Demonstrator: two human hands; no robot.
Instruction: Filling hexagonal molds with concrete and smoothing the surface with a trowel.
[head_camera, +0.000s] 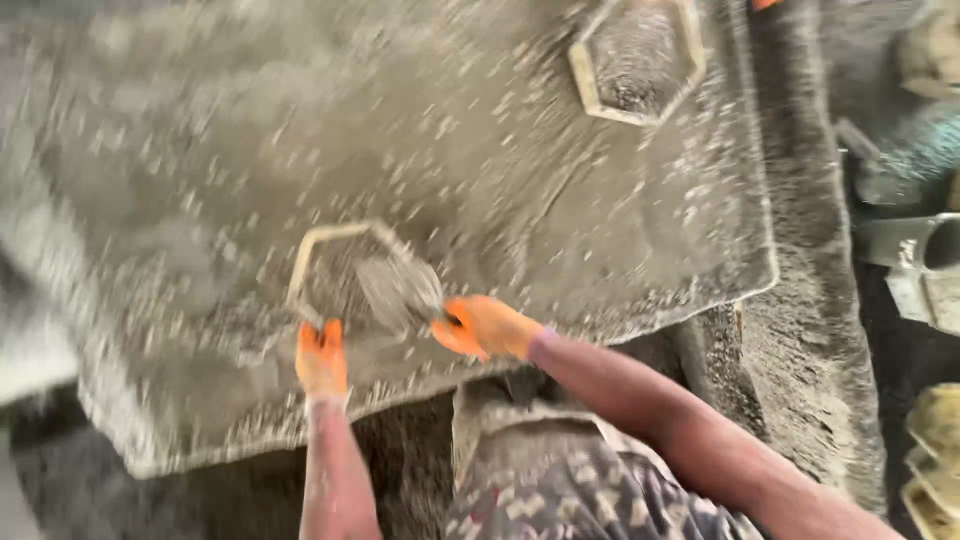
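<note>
Both orange-gloved hands gripped a hexagonal mould (360, 275) on the gritty tabletop (200, 150), the left hand (321, 360) clasping its near corner and the right hand (483, 327) its side, apparently steadying it, while a second hexagonal mould (637, 62) lay well apart.

A hexagonal mould (365, 275) lies on the wide slab (500, 180), near its six o'clock edge. The left hand (321, 358) sits at the mould's seven o'clock corner and the right hand (485, 327) at its four o'clock side, both seemingly touching it, though blur hides the contact. A second hexagonal mould (637, 60) lies well apart at one o'clock. Stacked moulds (935, 460) lie off the slab at four o'clock.
</note>
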